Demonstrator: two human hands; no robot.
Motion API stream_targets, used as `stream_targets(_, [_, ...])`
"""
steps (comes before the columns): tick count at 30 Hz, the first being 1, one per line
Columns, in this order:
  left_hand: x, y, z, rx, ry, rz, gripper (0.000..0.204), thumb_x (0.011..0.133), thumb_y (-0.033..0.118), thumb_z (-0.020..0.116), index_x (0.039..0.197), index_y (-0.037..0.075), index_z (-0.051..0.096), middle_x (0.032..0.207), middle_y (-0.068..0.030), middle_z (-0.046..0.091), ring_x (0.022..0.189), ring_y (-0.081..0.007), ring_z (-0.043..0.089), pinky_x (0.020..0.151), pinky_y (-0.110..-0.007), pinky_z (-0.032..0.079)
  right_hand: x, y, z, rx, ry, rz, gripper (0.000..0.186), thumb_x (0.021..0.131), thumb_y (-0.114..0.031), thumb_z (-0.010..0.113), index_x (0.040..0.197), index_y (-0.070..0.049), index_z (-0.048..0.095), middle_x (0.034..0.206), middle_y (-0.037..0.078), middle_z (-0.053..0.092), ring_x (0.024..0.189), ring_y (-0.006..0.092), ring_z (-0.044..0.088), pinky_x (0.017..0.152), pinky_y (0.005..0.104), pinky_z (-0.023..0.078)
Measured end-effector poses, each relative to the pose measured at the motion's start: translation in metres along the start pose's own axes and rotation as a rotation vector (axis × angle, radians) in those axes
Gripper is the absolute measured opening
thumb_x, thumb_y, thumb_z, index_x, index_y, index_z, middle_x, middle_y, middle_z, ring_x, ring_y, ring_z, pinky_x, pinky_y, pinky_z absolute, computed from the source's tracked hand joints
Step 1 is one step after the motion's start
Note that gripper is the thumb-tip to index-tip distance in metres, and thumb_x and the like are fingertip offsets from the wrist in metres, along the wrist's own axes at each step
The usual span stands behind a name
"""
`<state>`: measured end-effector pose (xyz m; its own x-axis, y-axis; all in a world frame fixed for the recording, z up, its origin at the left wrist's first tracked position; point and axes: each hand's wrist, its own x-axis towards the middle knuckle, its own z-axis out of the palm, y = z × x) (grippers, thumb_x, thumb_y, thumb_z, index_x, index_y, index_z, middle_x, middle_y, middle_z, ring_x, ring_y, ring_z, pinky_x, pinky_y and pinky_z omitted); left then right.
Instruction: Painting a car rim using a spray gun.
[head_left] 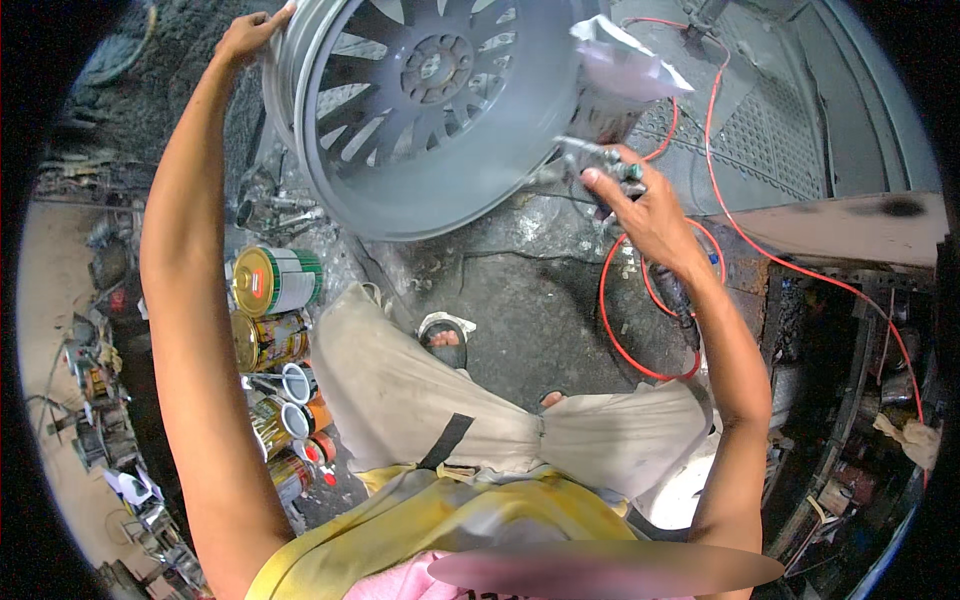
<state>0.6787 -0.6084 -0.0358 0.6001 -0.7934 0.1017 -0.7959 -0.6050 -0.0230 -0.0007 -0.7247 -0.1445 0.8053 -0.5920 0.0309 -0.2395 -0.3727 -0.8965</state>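
Working at a large grey car wheel point(440, 88), a seated or crouching person is seen from above. The wheel is tilted at the top centre of the frame, its open barrel facing the viewer and its spokes deep inside; the top edge cuts it off.

The left hand point(252, 36), upper left, touches the wheel's outer edge; how tightly its fingers close cannot be told. The right hand point(650, 205), right of centre, is wrapped around what looks like a metal spray gun point(605, 168), blurred, beside the wheel's lower right edge. A red hose point(708, 140) runs down the right side and loops below that hand. Pale crumpled paper point(630, 62) shows just above it.

At lower left, a column of paint cans point(275, 280) stands beside the pale trousers point(430, 390). A sandalled foot point(446, 345) rests on the dark, stained floor point(520, 300).

As for progress, the job appears to be under way. The visible barrel and spokes look an even grey, but whether that is fresh coating cannot be told. The wheel's far side is hidden, so what remains there is unclear.
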Motion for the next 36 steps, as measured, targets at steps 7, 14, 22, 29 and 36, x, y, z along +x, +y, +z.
stream_targets(7, [-0.023,0.038,0.011,-0.152,0.094,-0.044,0.079,0.078,0.084,0.062,0.104,0.011,0.078,0.094,-0.0138,0.071,0.083,-0.025,0.068,0.07,-0.04,0.055,-0.015,0.009,0.021,0.095,-0.089,-0.02,0.038,0.098,-0.038,0.067,0.114,-0.004,0.064,0.08,0.01,0.067,0.074,0.0191,0.063,0.068,0.038,0.049])
stream_targets(14, [-0.016,0.033,0.013,-0.165,0.053,-0.012,0.079,0.078,0.084,0.06,0.104,0.011,0.077,0.092,-0.0131,0.07,0.081,-0.0255,0.069,0.07,-0.041,0.056,0.001,0.034,-0.016,-0.241,0.16,-0.001,0.039,0.097,-0.033,0.068,0.117,0.001,0.063,0.097,0.026,0.07,0.088,0.0393,0.07,0.076,0.0454,0.053])
stream_targets(22, [-0.014,0.048,0.011,-0.175,-0.017,-0.134,0.096,0.075,0.086,0.062,0.124,0.003,0.07,0.103,-0.0194,0.073,0.079,-0.0281,0.073,0.066,-0.04,0.061,0.002,0.005,-0.064,-0.322,0.536,-0.118,0.043,0.098,-0.032,0.068,0.122,0.002,0.063,0.11,0.025,0.07,0.101,0.0376,0.068,0.088,0.0412,0.051])
stream_targets(29, [-0.036,0.072,-0.004,-0.176,-0.054,-0.19,0.091,0.077,0.08,0.066,0.118,0.0,0.072,0.102,-0.0195,0.073,0.084,-0.0284,0.072,0.067,-0.04,0.059,-0.001,-0.052,-0.077,-0.101,0.772,-0.197,0.036,0.099,-0.027,0.069,0.123,-0.001,0.064,0.095,0.006,0.069,0.085,0.012,0.063,0.078,0.0286,0.052])
stream_targets(36, [-0.041,0.065,-0.007,-0.143,0.004,-0.203,0.088,0.075,0.085,0.061,0.101,0.003,0.077,0.093,-0.0159,0.073,0.081,-0.0263,0.072,0.082,-0.04,0.055,-0.003,-0.111,-0.064,0.274,0.675,-0.473,0.032,0.097,-0.02,0.072,0.119,0.002,0.063,0.094,0.002,0.069,0.078,0.0073,0.061,0.07,0.0219,0.05])
